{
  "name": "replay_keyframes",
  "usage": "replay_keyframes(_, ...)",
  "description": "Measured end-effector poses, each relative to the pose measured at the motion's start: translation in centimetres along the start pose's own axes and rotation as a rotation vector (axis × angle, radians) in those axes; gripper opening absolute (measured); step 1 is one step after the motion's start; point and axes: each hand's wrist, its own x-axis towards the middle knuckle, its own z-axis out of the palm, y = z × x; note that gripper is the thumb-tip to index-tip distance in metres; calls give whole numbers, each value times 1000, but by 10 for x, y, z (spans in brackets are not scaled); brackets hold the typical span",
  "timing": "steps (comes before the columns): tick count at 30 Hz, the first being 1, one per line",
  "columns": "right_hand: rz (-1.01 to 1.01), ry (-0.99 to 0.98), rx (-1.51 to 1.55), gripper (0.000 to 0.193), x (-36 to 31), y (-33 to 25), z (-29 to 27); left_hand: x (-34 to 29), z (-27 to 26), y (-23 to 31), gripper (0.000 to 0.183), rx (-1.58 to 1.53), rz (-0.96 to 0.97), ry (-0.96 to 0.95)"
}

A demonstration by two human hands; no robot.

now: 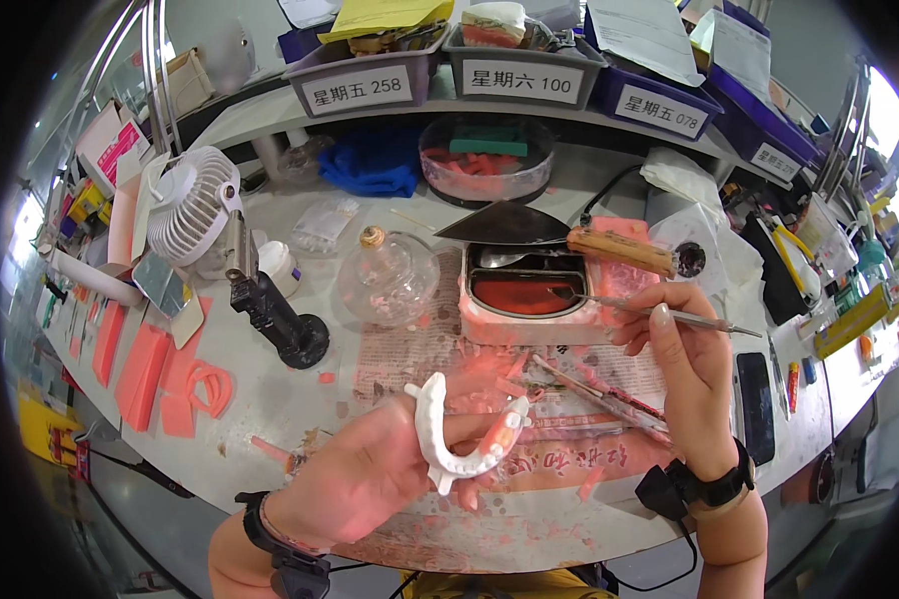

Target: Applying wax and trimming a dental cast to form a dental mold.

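My left hand [355,477] is closed around a white horseshoe-shaped dental cast [432,427], low over the newspaper. Pink wax [496,431] and tooth-coloured pieces line the cast's right arm. Between its fingertips, my right hand [691,374] pinches a thin metal wax carving tool [707,320]. The tool's tip reaches into the melting pot [529,327], over the dark red wax [517,297]; whether it touches the wax I cannot tell. Across the back of the pot lies a broad dark blade with a wooden handle [619,251].
Thin sticks [604,399] and pink scraps litter the newspaper [400,361]. Left of the pot stand a glass burner [388,280], a small fan [192,205] and pink wax sheets [150,374]. At right lies a phone [755,407]. Labelled bins [365,90] line the shelf behind.
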Motion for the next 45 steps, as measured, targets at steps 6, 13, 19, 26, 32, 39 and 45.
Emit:
replay_keyframes(6, -28, -25, 69, 19, 2, 3, -4, -5, -6, 3, 62, 210, 2, -65)
replay_keyframes(13, -260, -93, -168, 13, 5, 0, -11, -6, -8, 2, 57, 109, 95, -7)
replay_keyframes(19, -822, -731, -604, 27, -18, -21, 10, -4, -8, 0, 61, 191, 544, 174)
replay_keyframes(26, -364, -877, -795, 27, -18, -34, -20, -4, -8, 1, 59, 207, 586, 158)
replay_keyframes(32, -357, -888, -786, 17, -22, -14, -26, -2, 8, 1, 59, 169, 640, 293)
replay_keyframes(39, -304, -445, -612, 11, 9, -44, -5, -5, -2, -1, 60, 81, 526, -3)
replay_keyframes(45, -848, -309, -705, 9, 85, -43, 58, -10, 3, -5, 84, 171, 249, -22)
